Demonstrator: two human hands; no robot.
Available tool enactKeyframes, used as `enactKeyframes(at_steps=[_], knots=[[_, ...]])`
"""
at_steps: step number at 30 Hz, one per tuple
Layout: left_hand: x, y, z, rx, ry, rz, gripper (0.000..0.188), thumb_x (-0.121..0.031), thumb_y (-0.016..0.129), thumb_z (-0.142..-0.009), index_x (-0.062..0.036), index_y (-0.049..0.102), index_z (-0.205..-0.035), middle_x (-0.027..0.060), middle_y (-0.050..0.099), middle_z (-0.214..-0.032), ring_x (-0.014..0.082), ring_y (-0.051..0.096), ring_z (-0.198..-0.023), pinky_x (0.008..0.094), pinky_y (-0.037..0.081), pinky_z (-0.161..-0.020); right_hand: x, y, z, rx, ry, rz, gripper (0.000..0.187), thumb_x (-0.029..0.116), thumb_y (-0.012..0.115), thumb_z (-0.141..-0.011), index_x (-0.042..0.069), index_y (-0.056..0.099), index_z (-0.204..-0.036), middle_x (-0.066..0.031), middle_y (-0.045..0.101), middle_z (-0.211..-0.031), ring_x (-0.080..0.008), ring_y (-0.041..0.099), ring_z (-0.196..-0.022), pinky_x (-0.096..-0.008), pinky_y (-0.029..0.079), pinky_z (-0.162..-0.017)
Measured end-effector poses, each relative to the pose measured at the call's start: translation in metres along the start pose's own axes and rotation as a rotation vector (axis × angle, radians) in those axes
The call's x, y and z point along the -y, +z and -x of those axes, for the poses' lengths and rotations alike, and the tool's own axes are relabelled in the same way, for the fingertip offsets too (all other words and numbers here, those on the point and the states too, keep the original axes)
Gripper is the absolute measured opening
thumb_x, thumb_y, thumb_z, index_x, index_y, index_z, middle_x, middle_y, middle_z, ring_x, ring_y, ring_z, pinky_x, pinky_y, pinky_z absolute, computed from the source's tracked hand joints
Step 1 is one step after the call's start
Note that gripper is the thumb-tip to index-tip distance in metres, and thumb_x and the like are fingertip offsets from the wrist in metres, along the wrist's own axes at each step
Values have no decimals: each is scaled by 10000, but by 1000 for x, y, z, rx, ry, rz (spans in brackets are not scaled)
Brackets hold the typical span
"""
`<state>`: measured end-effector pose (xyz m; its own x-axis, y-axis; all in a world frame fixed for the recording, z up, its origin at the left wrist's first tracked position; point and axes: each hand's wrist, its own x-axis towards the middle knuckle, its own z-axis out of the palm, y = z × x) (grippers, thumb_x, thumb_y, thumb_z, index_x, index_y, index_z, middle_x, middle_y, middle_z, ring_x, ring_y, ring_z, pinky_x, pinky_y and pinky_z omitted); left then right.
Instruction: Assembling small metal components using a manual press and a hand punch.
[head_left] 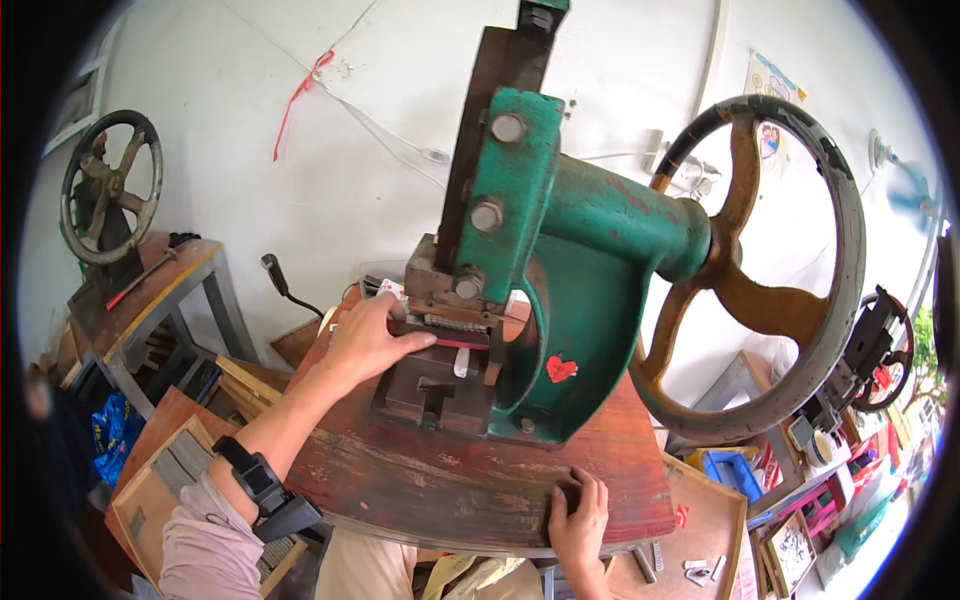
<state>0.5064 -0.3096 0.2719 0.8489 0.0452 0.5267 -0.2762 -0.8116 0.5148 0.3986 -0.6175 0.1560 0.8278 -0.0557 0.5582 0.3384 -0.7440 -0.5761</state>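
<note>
My left hand (366, 345) is closed on the end of a dark red-edged bar (462, 337), thumb along its front. The bar lies across the lower die block (440, 390) of a green hand press (520, 170), just under the upper tooling (440, 285). A small pale strip (461, 362) shows below the bar. My right hand (580, 520) rests at the front edge of the worn red-brown wooden table (430, 480). Its fingers are loosely bent, the thumb apart, and I see nothing in them.
The press's big handwheel (850, 290) stands to the right, beyond the table. A wooden tray (165, 500) of grey strips sits at lower left. Springs and small metal parts (700, 570) lie in a box at lower right. Another handwheel machine (110, 190) stands at far left.
</note>
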Motion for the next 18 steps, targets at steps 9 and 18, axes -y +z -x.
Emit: enactKeyframes(at_steps=[9, 18], knots=[[-12, 31, 6, 72, -26, -274, 466, -401, 620, -823, -65, 613, -1145, 196, 443, -1297, 350, 292, -1268, 505, 230, -1013, -2, 0, -2, -41, -70, 13, 251, 30, 622, -772, -19, 570, -1012, -199, 584, -989, -366, 527, -992, -425, 433, -868], [-3, 33, 5, -1, -71, -96, 404, -369, 672, -786, -118, 660, -1102, 163, 476, -1295, 360, 308, -1245, 555, 205, -992, 1, 0, -4, -61, -85, -23, 145, 41, 626, -781, -3, 607, -917, -150, 628, -923, -345, 556, -964, -405, 461, -829]])
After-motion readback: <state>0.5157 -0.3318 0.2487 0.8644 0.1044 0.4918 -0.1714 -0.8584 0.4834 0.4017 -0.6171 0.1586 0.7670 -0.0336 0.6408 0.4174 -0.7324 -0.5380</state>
